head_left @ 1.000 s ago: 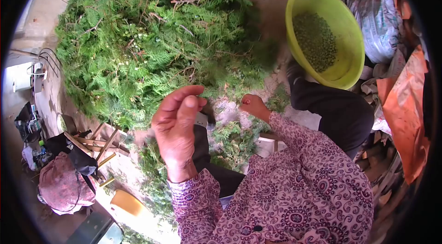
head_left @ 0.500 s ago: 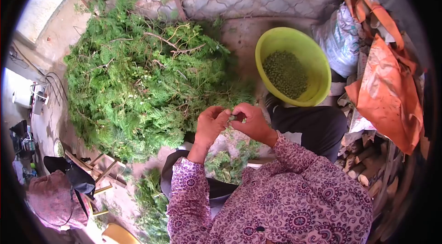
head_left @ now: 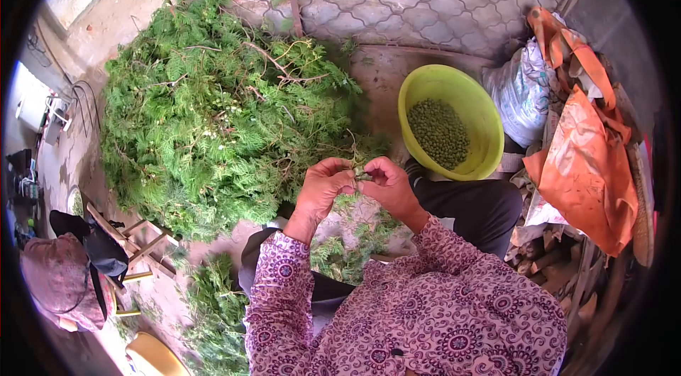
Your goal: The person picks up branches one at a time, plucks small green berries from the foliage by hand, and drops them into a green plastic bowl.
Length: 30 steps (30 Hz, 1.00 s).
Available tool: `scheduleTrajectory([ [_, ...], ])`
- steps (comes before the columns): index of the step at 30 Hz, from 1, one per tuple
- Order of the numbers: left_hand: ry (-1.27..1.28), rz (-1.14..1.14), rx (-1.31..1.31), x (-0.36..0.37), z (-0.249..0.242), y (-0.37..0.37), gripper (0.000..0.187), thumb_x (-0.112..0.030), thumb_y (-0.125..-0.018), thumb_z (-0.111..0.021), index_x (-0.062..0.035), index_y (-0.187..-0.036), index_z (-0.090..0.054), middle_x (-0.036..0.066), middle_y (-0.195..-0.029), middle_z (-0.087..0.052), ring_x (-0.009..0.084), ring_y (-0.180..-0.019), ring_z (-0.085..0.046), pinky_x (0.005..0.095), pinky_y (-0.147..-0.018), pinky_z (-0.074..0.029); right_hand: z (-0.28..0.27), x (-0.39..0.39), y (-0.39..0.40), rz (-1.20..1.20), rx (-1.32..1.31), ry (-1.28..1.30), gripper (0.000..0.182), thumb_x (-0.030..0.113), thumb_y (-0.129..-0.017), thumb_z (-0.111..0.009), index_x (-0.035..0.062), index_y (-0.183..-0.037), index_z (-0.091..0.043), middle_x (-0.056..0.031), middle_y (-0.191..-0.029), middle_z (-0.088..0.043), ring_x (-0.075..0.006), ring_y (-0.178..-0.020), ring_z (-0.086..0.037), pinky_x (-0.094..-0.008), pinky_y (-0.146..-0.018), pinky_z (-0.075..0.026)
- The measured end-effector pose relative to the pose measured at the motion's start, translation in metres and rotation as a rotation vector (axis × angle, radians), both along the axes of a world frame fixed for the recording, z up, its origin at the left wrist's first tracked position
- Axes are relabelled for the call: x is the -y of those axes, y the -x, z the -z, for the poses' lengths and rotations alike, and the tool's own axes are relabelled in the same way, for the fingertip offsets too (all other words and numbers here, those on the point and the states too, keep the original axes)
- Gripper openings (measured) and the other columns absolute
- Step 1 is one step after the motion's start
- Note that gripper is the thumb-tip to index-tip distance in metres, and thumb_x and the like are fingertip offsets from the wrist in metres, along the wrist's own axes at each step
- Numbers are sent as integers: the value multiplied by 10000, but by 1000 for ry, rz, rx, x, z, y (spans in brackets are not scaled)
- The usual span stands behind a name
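Observation:
My left hand (head_left: 320,190) is closed, thumb and forefinger pinching a small green sprig (head_left: 360,173) with a thin twig rising from it. From the other side, the fingertips of my right hand (head_left: 391,187) are closed at the same sprig. Small greenish lumps show on it, partly hidden by the fingers. Just beyond my hands lies a large heap of green conifer branches (head_left: 206,128). A yellow-green basin (head_left: 489,124) stands to the right, behind my right knee, with many small round green cones or seeds (head_left: 438,133) in it.
An orange sheet (head_left: 589,170) and a white woven sack (head_left: 523,92) lie at the right, above stacked firewood (head_left: 550,255). Wire mesh (head_left: 397,0) runs along the back. Left are a wooden frame (head_left: 145,245), a person in a reddish top (head_left: 60,280) and a yellow basin (head_left: 154,355).
The view has shifted, so the heap and basin sit lower in it. Between my hands, which stay close together, more of the sprig and its upright twig now shows.

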State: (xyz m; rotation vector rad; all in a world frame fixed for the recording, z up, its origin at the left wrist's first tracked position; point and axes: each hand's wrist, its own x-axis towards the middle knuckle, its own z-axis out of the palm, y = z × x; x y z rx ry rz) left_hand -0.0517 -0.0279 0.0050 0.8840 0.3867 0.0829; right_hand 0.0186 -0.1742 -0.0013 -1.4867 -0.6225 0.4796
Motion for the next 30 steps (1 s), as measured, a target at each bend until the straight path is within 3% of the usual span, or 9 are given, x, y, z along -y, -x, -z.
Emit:
scheduleTrajectory([
  [9,81,-212,50,-3,5,-4,68,11,-774,-589,18,-838,-567,73,-708,-599,136,-561,-579,239,-521,-501,-18,-4,7,-172,19,-26,168,-20,-715,-625,27,-830,-513,53,-721,-455,5,-633,-409,-165,-527,-350],
  [12,65,-241,37,-7,0,-5,49,13,-775,-586,15,-820,-568,71,-709,-600,129,-564,-574,236,-521,-497,-15,-1,9,-301,-230,-96,167,-17,-752,-590,46,-882,-506,11,-761,-512,-35,-619,-484,-196,-550,-415],
  [14,38,-213,39,-6,-1,-3,46,14,-774,-588,12,-815,-568,69,-713,-601,122,-572,-572,231,-522,-492,-23,-3,11,-158,-644,-108,131,83,-823,-542,57,-941,-491,-13,-789,-538,-82,-615,-528,-221,-561,-446],
  [16,-133,-133,83,1,0,-5,50,21,-771,-588,9,-814,-567,64,-719,-605,102,-577,-557,219,-524,-472,-10,-1,-1,-156,-701,-110,149,142,-844,-527,49,-949,-479,-23,-762,-535,-83,-618,-529,-220,-553,-450],
  [20,-159,-26,125,9,7,-5,67,41,-765,-575,-4,-814,-569,42,-701,-601,77,-554,-526,210,-508,-436,3,-2,-8,-240,-724,-132,203,251,-873,-511,51,-897,-484,-18,-712,-529,-78,-581,-521,-210,-501,-432],
  [24,-274,-77,79,-8,-4,-4,89,50,-759,-555,-29,-796,-572,13,-659,-582,64,-534,-505,195,-494,-420,20,5,-17,-153,-771,-124,174,236,-874,-508,65,-842,-498,-8,-691,-528,-76,-534,-508,-203,-462,-410],
  [27,-962,96,27,-24,-8,8,134,-6,-731,-593,-43,-851,-638,56,-739,-632,146,-615,-587,265,-554,-470,38,18,-32,-70,-711,-51,144,211,-876,-507,70,-851,-518,-11,-694,-541,-80,-532,-510,-204,-472,-409],
  [29,-1603,572,0,-17,-13,15,227,-157,-685,-651,-80,-898,-652,89,-781,-640,231,-700,-602,324,-639,-471,56,26,-39,42,-718,57,118,195,-857,-540,80,-854,-519,-7,-684,-541,-80,-525,-510,-203,-455,-408],
  [30,-1539,759,56,-13,-5,19,334,-267,-636,-673,-94,-920,-653,121,-803,-628,297,-768,-587,360,-702,-458,63,27,-42,79,-719,124,140,211,-831,-578,82,-820,-525,8,-674,-525,-70,-529,-505,-197,-452,-405],
])
